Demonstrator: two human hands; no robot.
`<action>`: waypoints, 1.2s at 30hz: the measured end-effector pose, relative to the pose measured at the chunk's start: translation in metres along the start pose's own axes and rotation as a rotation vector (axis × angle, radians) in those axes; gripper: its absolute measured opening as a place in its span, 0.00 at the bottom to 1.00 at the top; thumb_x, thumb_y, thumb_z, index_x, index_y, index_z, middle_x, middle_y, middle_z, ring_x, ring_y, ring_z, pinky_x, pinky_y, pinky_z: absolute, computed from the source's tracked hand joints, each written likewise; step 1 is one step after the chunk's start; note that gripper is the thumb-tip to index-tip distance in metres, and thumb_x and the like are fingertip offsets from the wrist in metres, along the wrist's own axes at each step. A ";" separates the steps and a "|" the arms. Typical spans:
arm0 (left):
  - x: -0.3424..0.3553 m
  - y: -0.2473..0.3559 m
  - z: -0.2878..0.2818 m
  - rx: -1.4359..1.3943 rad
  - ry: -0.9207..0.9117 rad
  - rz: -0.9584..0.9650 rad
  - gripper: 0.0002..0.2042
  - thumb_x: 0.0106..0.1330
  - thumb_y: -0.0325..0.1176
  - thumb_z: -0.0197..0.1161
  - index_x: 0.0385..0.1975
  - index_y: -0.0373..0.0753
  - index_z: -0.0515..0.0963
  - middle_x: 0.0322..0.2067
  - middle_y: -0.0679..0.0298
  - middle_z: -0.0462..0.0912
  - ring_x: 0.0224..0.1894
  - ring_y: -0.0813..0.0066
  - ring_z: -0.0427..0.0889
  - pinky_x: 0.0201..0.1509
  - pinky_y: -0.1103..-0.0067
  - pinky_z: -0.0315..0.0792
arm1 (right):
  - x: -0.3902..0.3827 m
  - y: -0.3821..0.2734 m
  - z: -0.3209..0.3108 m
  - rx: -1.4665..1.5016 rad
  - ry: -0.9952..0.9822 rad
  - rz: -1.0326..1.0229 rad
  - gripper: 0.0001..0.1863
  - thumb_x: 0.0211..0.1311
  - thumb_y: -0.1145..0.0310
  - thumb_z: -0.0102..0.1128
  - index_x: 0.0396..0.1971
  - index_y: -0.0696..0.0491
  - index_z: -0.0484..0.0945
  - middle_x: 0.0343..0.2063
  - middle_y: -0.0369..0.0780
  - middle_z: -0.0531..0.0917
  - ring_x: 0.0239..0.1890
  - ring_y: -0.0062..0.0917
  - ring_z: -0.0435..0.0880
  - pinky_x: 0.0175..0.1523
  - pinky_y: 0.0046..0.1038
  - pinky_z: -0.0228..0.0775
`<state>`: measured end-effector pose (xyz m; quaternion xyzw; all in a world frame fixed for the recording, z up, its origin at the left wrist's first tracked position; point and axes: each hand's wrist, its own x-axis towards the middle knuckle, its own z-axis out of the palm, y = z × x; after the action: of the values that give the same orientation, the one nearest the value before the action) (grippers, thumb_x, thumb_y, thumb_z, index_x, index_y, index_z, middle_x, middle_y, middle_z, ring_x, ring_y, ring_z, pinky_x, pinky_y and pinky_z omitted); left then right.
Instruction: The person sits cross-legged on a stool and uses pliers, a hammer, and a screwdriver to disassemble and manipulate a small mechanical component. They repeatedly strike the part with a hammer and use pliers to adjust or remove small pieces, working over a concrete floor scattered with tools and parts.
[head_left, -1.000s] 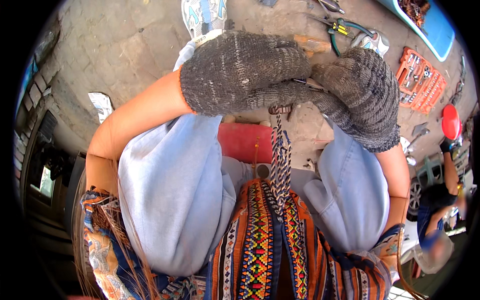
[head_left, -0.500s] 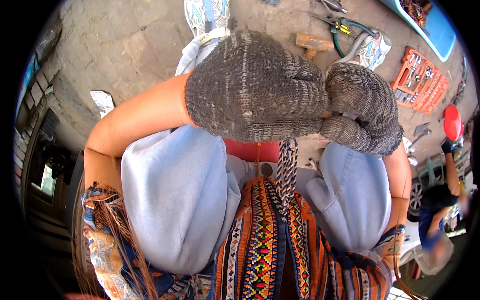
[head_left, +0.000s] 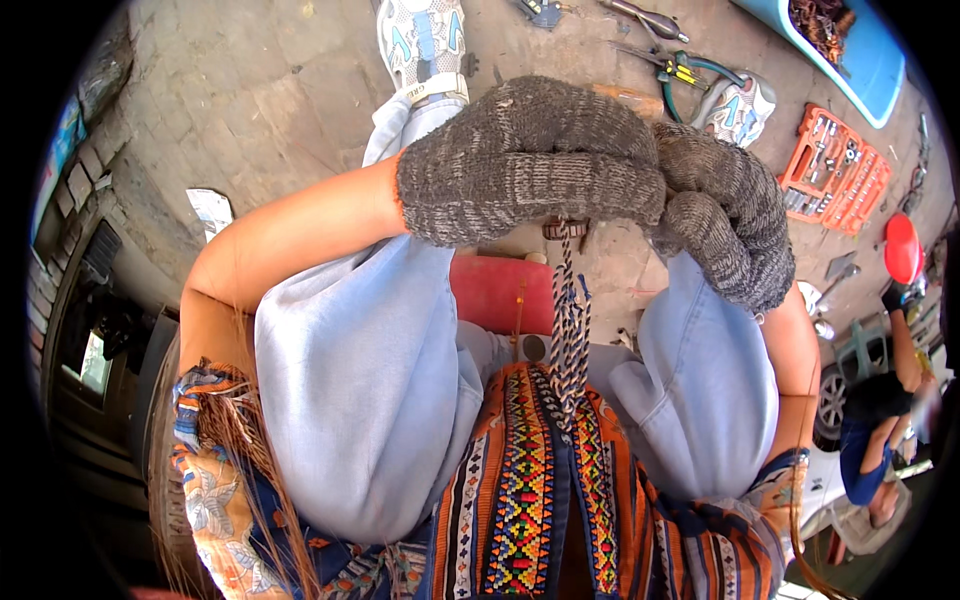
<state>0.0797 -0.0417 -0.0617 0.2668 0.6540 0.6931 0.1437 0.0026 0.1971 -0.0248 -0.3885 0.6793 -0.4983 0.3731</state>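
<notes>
Both my hands wear dark grey knitted gloves and meet in front of my knees. My left hand (head_left: 530,160) is closed, fingers pressed together and pointing toward the right one. My right hand (head_left: 730,220) is curled into a fist, its thumb side against the left fingertips. Whatever the two hands grip is hidden by the gloves. A black-and-white braided cord (head_left: 568,330) hangs from my patterned top, its upper end passing close below the left glove. Just under that glove, a brown ring-shaped part (head_left: 565,231) shows behind the cord.
Between my legs is a red block-like object (head_left: 500,292). Beyond my hands lie a partly hidden hammer (head_left: 632,100) and yellow-and-black pliers (head_left: 682,72). At right are an orange socket set (head_left: 835,170), a blue tub (head_left: 880,85) with copper-coloured scraps, a red round object (head_left: 903,248) and another person (head_left: 870,430).
My left hand has tilted and drawn a little away from my body, uncovering more of the red object, the cord and the brown ring. The gloves now cover more of the hammer.
</notes>
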 end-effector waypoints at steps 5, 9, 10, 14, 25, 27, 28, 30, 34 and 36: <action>-0.009 0.004 0.003 -0.188 0.088 -0.273 0.14 0.66 0.28 0.50 0.51 0.36 0.73 0.52 0.56 0.73 0.54 0.64 0.73 0.57 0.74 0.68 | 0.001 0.002 0.000 0.340 0.009 0.269 0.17 0.62 0.64 0.54 0.48 0.57 0.74 0.41 0.43 0.80 0.41 0.28 0.80 0.43 0.28 0.72; -0.009 0.012 0.004 -0.618 0.125 -0.706 0.18 0.68 0.27 0.43 0.57 0.38 0.68 0.61 0.57 0.63 0.61 0.66 0.65 0.65 0.74 0.61 | 0.007 -0.001 0.000 0.332 0.069 0.297 0.20 0.56 0.64 0.61 0.47 0.56 0.73 0.35 0.39 0.78 0.36 0.22 0.78 0.40 0.24 0.71; -0.008 0.012 0.003 -0.638 0.132 -0.728 0.18 0.68 0.26 0.42 0.57 0.37 0.67 0.61 0.57 0.63 0.61 0.66 0.64 0.65 0.74 0.60 | 0.009 -0.002 0.001 0.301 0.082 0.292 0.20 0.54 0.64 0.63 0.46 0.56 0.73 0.34 0.38 0.78 0.35 0.21 0.77 0.38 0.23 0.71; -0.007 0.008 0.002 -0.633 0.172 -0.701 0.18 0.67 0.29 0.47 0.56 0.34 0.67 0.55 0.57 0.67 0.56 0.69 0.69 0.60 0.76 0.64 | 0.015 -0.007 -0.005 0.123 0.037 0.294 0.26 0.48 0.68 0.68 0.48 0.56 0.72 0.38 0.36 0.77 0.38 0.19 0.74 0.42 0.23 0.68; -0.011 -0.008 -0.008 0.593 0.076 0.116 0.19 0.60 0.28 0.60 0.51 0.30 0.70 0.45 0.54 0.78 0.47 0.58 0.78 0.50 0.68 0.71 | 0.019 -0.003 -0.003 0.125 0.236 0.353 0.33 0.40 0.67 0.75 0.49 0.56 0.72 0.38 0.34 0.77 0.35 0.16 0.72 0.38 0.20 0.66; -0.006 -0.004 -0.004 0.591 0.119 0.093 0.18 0.57 0.27 0.61 0.48 0.30 0.72 0.44 0.52 0.78 0.47 0.53 0.77 0.52 0.65 0.69 | 0.012 -0.001 -0.003 0.082 0.134 0.278 0.33 0.40 0.67 0.75 0.50 0.56 0.72 0.39 0.34 0.77 0.35 0.17 0.72 0.39 0.21 0.67; -0.004 -0.003 -0.003 0.589 0.140 0.081 0.17 0.56 0.26 0.62 0.46 0.30 0.74 0.44 0.51 0.78 0.47 0.51 0.76 0.52 0.64 0.69 | 0.012 -0.007 0.000 -0.005 0.175 0.248 0.24 0.46 0.64 0.72 0.42 0.56 0.75 0.27 0.34 0.77 0.30 0.14 0.75 0.35 0.19 0.71; -0.004 -0.004 -0.004 0.598 0.136 0.052 0.17 0.55 0.27 0.63 0.45 0.31 0.74 0.44 0.51 0.78 0.47 0.51 0.76 0.52 0.64 0.69 | 0.009 -0.005 0.000 -0.033 0.181 0.218 0.21 0.47 0.63 0.70 0.41 0.56 0.76 0.28 0.37 0.78 0.31 0.19 0.77 0.36 0.22 0.71; -0.006 -0.005 -0.004 0.644 0.099 0.075 0.19 0.53 0.27 0.65 0.46 0.31 0.74 0.44 0.51 0.78 0.46 0.52 0.77 0.50 0.64 0.70 | 0.012 0.000 -0.006 -0.355 0.127 -0.021 0.19 0.49 0.61 0.67 0.39 0.55 0.77 0.30 0.42 0.80 0.34 0.32 0.79 0.38 0.31 0.71; -0.008 -0.005 -0.006 0.661 0.053 0.056 0.19 0.53 0.27 0.64 0.47 0.31 0.73 0.43 0.51 0.78 0.46 0.52 0.77 0.49 0.64 0.70 | 0.014 0.003 -0.006 -0.407 0.101 -0.076 0.19 0.48 0.58 0.67 0.38 0.55 0.78 0.31 0.43 0.80 0.35 0.36 0.79 0.39 0.34 0.70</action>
<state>0.0820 -0.0502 -0.0681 0.2989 0.8395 0.4536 0.0133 -0.0092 0.1879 -0.0283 -0.4556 0.7688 -0.3832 0.2334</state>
